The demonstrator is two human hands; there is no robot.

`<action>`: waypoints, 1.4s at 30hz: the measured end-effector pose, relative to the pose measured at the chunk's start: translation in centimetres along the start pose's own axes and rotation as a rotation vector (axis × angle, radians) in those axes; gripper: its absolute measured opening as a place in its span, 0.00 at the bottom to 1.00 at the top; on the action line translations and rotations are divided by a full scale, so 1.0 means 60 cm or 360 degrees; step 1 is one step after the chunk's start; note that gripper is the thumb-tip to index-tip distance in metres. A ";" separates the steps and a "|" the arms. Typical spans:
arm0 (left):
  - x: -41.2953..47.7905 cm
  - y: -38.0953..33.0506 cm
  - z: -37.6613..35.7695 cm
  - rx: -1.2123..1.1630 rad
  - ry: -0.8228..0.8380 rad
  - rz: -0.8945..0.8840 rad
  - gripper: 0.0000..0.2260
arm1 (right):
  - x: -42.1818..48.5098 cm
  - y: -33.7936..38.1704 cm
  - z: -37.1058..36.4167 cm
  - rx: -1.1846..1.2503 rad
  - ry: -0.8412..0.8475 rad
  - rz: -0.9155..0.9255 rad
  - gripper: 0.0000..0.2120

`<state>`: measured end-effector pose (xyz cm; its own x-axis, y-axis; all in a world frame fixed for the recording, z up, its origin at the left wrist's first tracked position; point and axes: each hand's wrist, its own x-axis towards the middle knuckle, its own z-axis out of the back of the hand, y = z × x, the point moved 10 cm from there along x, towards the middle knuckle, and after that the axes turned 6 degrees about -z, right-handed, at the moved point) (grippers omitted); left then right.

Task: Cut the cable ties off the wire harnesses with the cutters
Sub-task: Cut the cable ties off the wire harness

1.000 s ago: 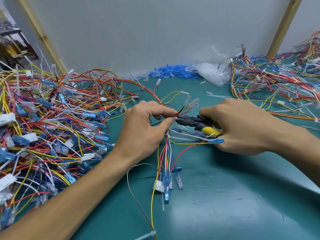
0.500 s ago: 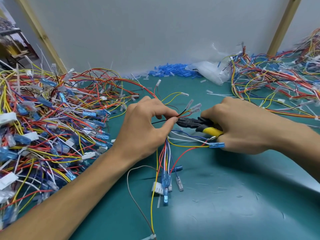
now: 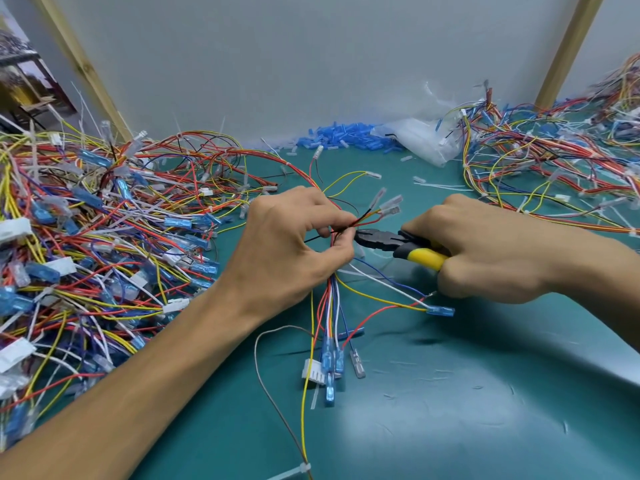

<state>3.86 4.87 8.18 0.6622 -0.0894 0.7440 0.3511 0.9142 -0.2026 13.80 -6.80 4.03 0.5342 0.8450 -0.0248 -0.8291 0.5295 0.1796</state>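
- While its plugs [image 3: 327,362] lie nearest on the green surface [image 3: 450,393], the wire harness [image 3: 332,303] runs away from the person, near to far, up into the left hand [image 3: 287,251].
- Left fingers [image 3: 341,245] pinch the wires where they fan out. Any cable tie there is hidden by the fingertips, so I cannot tell its exact spot.
- Right hand [image 3: 485,251] grips the cutters [image 3: 381,239] by the yellow handles. The tool lies crosswise to the harness, nose pointing left, touching or just beside the left fingertips.
- Judged from this, the right hand is the nearer one and need only push leftwards into the pinch.
- Farther off, a heap of harnesses [image 3: 86,237] sits left, another heap [image 3: 554,174] right.
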 end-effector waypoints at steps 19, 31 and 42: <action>-0.019 0.049 -0.046 -0.0214 0.0380 0.0415 0.06 | 0.001 0.012 -0.005 -0.0044 0.0001 0.0074 0.11; -0.005 0.017 -0.031 -0.0085 0.0324 0.0193 0.06 | -0.004 0.022 0.000 -0.0072 -0.0040 0.0127 0.14; -0.009 0.013 -0.039 -0.0134 0.0358 0.0186 0.06 | -0.008 0.025 -0.005 -0.0081 0.0013 0.0132 0.14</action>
<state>5.31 4.70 6.15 0.8285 -0.0796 0.5544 0.3115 0.8881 -0.3379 12.26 -6.39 4.02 0.4624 0.8865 -0.0200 -0.8777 0.4608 0.1314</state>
